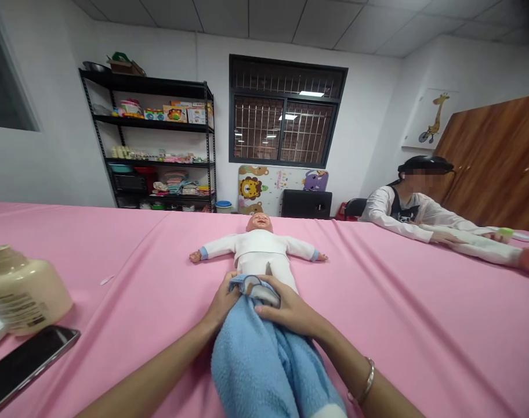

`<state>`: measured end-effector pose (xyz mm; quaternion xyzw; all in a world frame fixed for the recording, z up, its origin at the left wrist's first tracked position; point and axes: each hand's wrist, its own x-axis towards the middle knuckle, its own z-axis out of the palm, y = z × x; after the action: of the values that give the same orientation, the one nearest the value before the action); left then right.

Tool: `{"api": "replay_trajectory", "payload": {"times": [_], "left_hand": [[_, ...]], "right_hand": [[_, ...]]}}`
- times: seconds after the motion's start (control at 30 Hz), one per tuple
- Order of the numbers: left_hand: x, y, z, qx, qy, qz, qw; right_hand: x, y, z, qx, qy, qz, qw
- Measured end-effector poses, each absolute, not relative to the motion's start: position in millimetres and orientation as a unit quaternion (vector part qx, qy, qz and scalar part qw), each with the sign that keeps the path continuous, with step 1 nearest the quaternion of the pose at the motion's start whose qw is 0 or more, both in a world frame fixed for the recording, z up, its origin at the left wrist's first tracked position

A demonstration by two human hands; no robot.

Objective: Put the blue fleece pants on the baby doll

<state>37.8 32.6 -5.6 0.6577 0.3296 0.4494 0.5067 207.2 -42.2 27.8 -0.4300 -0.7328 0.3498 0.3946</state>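
A baby doll [259, 247] in a white top lies on its back on the pink tablecloth [399, 313], arms spread, head pointing away from me. Blue fleece trousers [264, 360] cover its legs, the waistband bunched at its hips. My left hand [223, 302] grips the waistband on the left side. My right hand [290, 310], with a bracelet on the wrist, holds the waistband on the right side.
A cream pump bottle [25, 293] and a black phone [25, 363] lie at the left. A person in white [416, 215] sits at the right with another doll [495, 249]. Behind stand a black shelf rack [160, 145] and a barred window [286, 113].
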Motion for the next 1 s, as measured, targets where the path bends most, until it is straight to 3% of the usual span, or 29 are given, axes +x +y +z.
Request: {"api": "replay_trajectory", "payload": {"times": [0.13, 0.37, 0.73, 0.87, 1.0], "left_hand": [[32, 31, -1, 0.657, 0.312, 0.407, 0.553], [23, 13, 21, 0.626, 0.181, 0.337, 0.679], [23, -11, 43, 0.686, 0.143, 0.234, 0.674], [25, -2, 40, 0.66, 0.216, 0.294, 0.657], [20, 8, 29, 0.621, 0.198, 0.255, 0.714]], "right_hand": [[208, -45, 29, -0.399, -0.731, 0.397, 0.386], [214, -37, 28, -0.384, -0.59, 0.508, 0.496], [218, -40, 29, -0.336, -0.479, 0.614, 0.53], [218, -33, 24, -0.365, -0.403, 0.617, 0.569], [219, -21, 13, -0.388, -0.34, 0.612, 0.6]]}}
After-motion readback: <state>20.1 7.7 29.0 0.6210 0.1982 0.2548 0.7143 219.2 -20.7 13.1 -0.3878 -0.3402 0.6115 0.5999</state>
